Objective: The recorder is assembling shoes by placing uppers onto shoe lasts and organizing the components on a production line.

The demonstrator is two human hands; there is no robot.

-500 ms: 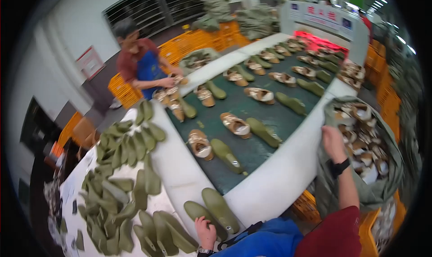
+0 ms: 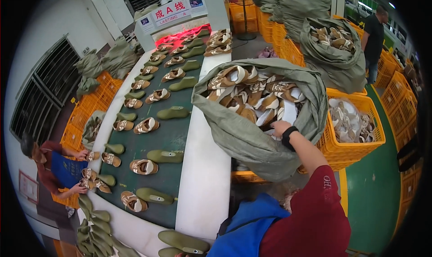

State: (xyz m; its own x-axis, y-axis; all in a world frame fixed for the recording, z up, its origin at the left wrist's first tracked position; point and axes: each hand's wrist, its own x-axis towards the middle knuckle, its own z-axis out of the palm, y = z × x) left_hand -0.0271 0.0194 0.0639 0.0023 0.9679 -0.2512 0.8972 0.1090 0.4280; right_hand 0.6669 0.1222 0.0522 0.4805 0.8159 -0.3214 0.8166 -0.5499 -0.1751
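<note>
My right hand (image 2: 282,128) reaches into a grey-green sack (image 2: 216,117) full of brown and white shoe uppers (image 2: 256,97). Its bent fingers close on an upper at the near side of the pile; the fingertips are partly hidden. Only a sliver of my left hand (image 2: 181,255) shows at the lower edge, against two green shoe lasts (image 2: 184,241) on the white ledge. Its fingers are out of sight. Beside the ledge runs a dark green conveyor belt (image 2: 164,180), with uppers and lasts standing on it in rows.
Across the belt, a co-worker (image 2: 49,162) in a blue apron handles uppers. More lasts (image 2: 101,230) are heaped at the lower left. Right of the sack stands an orange crate (image 2: 355,149) with bagged uppers. Another filled sack (image 2: 333,54) and a standing person (image 2: 374,36) are farther back.
My view has swung to the right. My right hand has gone from beside the sack into the uppers. My left hand, on the lasts before, is now almost out of view.
</note>
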